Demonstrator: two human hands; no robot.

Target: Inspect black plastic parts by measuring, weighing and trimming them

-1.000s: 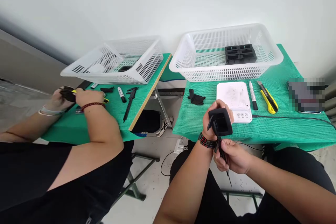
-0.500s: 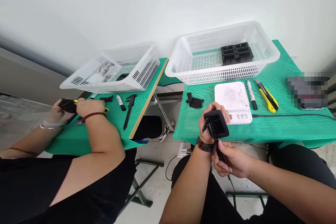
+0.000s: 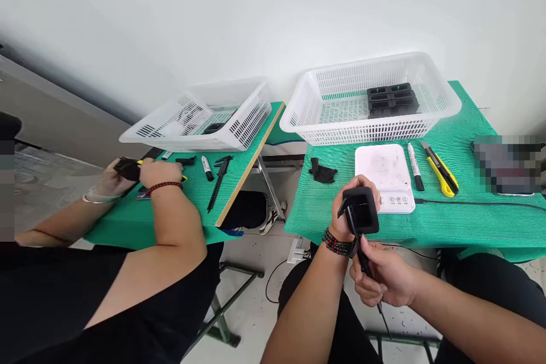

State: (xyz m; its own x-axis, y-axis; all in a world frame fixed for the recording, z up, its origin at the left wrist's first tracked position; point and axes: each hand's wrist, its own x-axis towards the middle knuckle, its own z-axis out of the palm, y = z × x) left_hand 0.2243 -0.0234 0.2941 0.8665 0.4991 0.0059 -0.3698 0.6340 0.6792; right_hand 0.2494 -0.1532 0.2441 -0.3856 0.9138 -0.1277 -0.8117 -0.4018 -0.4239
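Observation:
My left hand [image 3: 339, 222] is closed around a black hollow rectangular part [image 3: 374, 213], its opening tilted up toward me. A black caliper [image 3: 363, 261] is in my right hand [image 3: 390, 270], gripped along its beam below the part. The caliper's jaws reach the left side of the part's opening; whether both touch the wall I cannot make out. A thin rod sticks out from the caliper's lower end. Just behind my left hand lies a white digital scale [image 3: 381, 166] with dark specks on its plate. A crumpled black piece [image 3: 323, 172] rests to its left.
A white basket [image 3: 341, 135] holding several black parts [image 3: 393, 101] stands at the back. Right of the scale lie a marker [image 3: 415, 168], a yellow utility knife [image 3: 442, 173] and a cable [image 3: 478, 202]. At left, a co-worker's hands [image 3: 160, 173] work beside another basket [image 3: 183, 139] and caliper [image 3: 219, 185].
The view has shifted, so the tables sit lower in it. More of the rod now shows at the caliper's lower end. Both hands keep their hold.

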